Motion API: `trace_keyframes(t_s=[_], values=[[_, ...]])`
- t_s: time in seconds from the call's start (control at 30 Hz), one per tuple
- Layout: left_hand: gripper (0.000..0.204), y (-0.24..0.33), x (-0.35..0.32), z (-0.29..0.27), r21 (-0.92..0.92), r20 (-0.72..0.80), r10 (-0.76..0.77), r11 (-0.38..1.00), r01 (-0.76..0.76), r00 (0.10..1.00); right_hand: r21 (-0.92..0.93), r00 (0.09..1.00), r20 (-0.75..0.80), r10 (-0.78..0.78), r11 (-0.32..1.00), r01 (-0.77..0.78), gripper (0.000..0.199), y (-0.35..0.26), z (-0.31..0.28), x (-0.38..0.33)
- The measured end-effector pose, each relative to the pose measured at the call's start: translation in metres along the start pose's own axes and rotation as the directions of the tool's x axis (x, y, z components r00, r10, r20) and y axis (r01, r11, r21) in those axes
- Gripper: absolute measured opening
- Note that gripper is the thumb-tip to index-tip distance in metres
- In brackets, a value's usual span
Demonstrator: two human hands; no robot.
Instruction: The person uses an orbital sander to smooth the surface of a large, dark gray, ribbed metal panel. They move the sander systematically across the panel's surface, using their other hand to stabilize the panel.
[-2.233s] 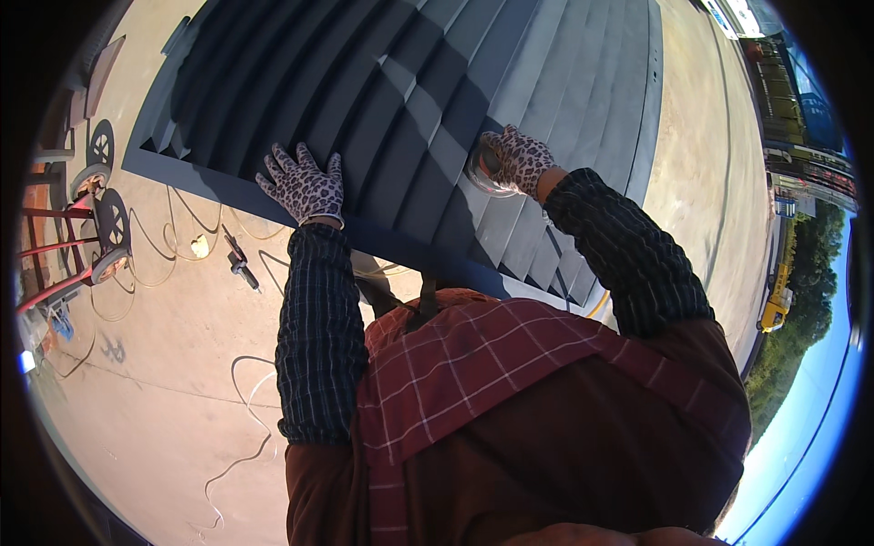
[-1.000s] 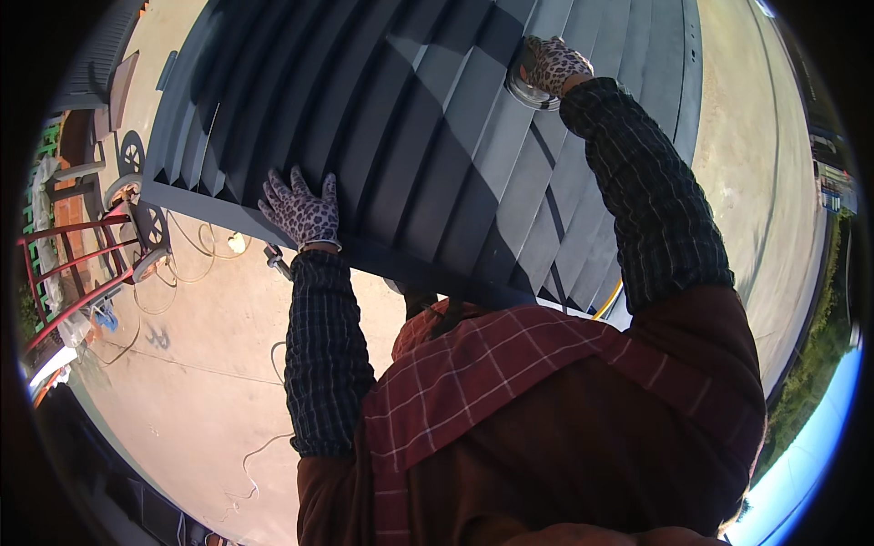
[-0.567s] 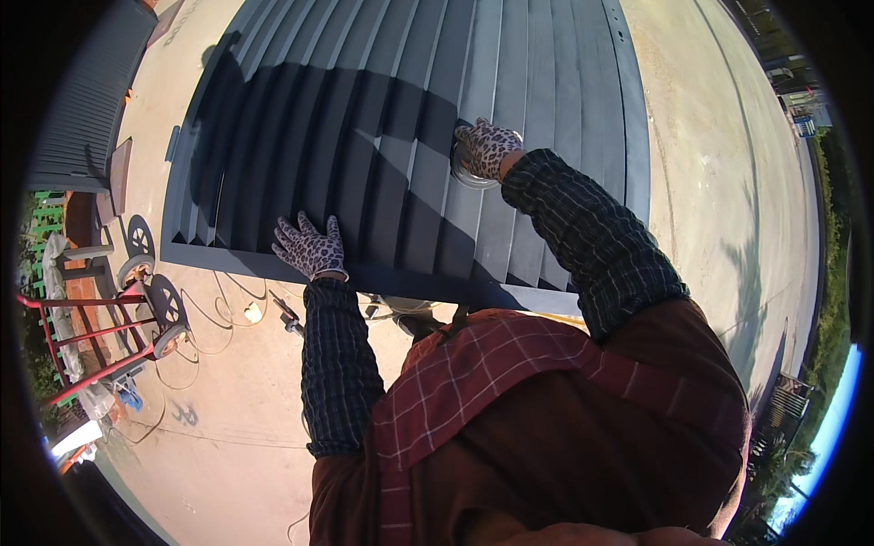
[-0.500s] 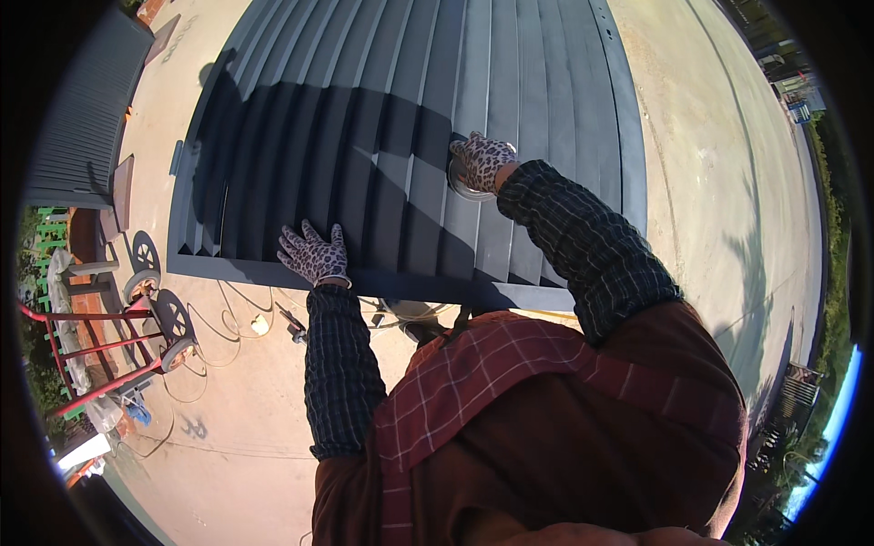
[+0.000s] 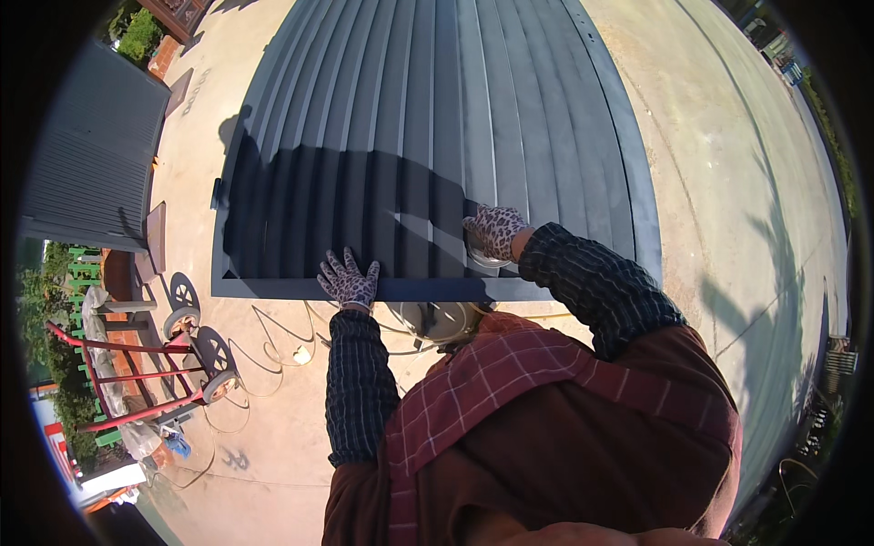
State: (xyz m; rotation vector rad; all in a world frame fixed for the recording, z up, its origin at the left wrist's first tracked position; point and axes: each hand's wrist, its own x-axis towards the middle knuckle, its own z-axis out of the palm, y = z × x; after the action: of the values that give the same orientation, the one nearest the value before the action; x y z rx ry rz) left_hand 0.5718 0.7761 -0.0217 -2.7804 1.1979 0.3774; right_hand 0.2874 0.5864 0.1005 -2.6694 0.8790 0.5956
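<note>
Item: corrugated metal panel [image 5: 437, 136], dark grey, ribbed lengthwise, framed at the near edge; lies flat on pale concrete ground [image 5: 728, 182], running away from the person.

R hand [image 5: 493, 231]: spotted glove, curled over a small pale round object [image 5: 482, 259] pressed to the panel surface, a few ribs in from the near edge. Grip closed round it; what the object is, can't tell.

L hand [image 5: 348, 278]: same glove, fingers spread flat, palm down on the panel's near frame, gripping nothing. Sits left of and nearer the body than the R grip.

Change vs. approx. 1 s back: R hand was stretched far up the panel w/ arm extended; now drawn back close to the near edge, elbow bent. L hand has kept its flat brace at the edge throughout. Judged: R hand is working the surface in strokes, L steadying; near strip now in hand.

Just below the grips: round metal vessel [image 5: 442, 320], partly hidden by the person's plaid garment.

Further left of L hand: loose cable [image 5: 273, 350] on the ground, then a red hand trolley [image 5: 146, 382] w/ wheels.

Far left: second grey ribbed sheet [image 5: 86, 173], greenery beyond.
</note>
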Motion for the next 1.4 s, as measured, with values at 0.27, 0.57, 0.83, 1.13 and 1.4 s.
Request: trace_keyframes(t_s=[0.27, 0.57, 0.83, 1.13, 1.4], values=[[0.094, -0.007, -0.007, 0.001, -0.024, 0.077, -0.068, 0.997, 0.07, 0.995, 0.231, 0.991, -0.013, 0.135, 0.964, -0.129, 0.07, 0.036, -0.02, 0.018], [0.124, -0.012, -0.009, -0.006, 0.018, 0.185, -0.052, 0.999, 0.05, 0.981, 0.243, 0.993, -0.109, 0.034, 0.97, -0.007, 0.066, 0.035, -0.061, 0.025], [0.111, -0.031, -0.001, -0.002, 0.037, 0.117, 0.079, 0.996, -0.084, 0.99, 0.167, 0.994, -0.091, 0.056, 0.985, -0.04, 0.067, 0.004, -0.041, 0.027], [0.078, 0.074, -0.049, -0.01, -0.205, 0.009, 0.771, 0.625, -0.753, 0.637, 0.903, 0.392, -0.43, 0.814, 0.378, 0.205, 0.081, 0.089, 0.032, -0.023], [0.092, 0.123, -0.064, -0.005, -0.048, 0.296, 0.743, 0.64, -0.767, 0.601, 0.926, 0.162, -0.162, 0.973, 0.093, 0.366, 0.081, 0.079, 0.075, -0.165]])
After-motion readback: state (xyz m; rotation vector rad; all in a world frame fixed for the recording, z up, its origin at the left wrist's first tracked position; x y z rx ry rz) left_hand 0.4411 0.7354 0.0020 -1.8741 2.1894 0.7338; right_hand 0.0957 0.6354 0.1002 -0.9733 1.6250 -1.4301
